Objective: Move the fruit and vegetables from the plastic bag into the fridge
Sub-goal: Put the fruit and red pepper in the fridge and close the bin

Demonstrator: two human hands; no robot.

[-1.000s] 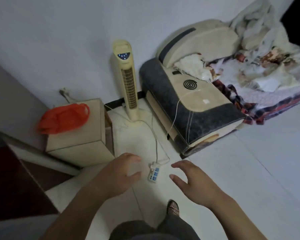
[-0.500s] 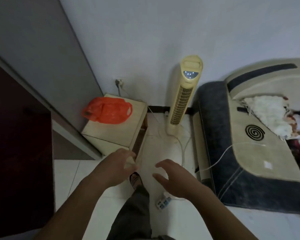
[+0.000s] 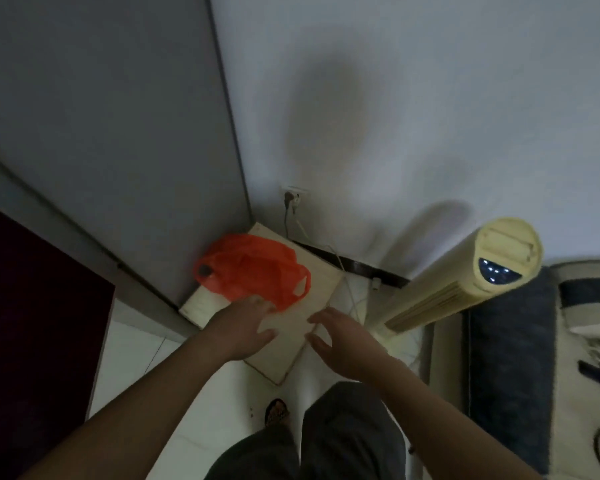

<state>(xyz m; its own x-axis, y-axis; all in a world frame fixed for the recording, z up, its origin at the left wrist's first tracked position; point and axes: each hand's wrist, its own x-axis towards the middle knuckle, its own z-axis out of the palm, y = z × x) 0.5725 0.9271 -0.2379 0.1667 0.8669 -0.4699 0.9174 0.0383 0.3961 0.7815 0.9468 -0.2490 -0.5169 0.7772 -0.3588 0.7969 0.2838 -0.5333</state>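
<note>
So L grip (image 3: 243, 329) & R grip (image 3: 342, 341) wide, empty; orange bag (image 3: 253, 268) just beyond L.

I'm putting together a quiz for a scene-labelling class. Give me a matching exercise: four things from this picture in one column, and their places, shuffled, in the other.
Things:
1 tower fan
2 left hand
3 orange plastic bag
4 wall socket

Places:
A on top of the cream cabinet
B on the wall behind the cabinet
C at the bag's near edge
D standing on the floor, right of the cabinet

Pairs: 1-D; 2-C; 3-A; 4-B
</note>
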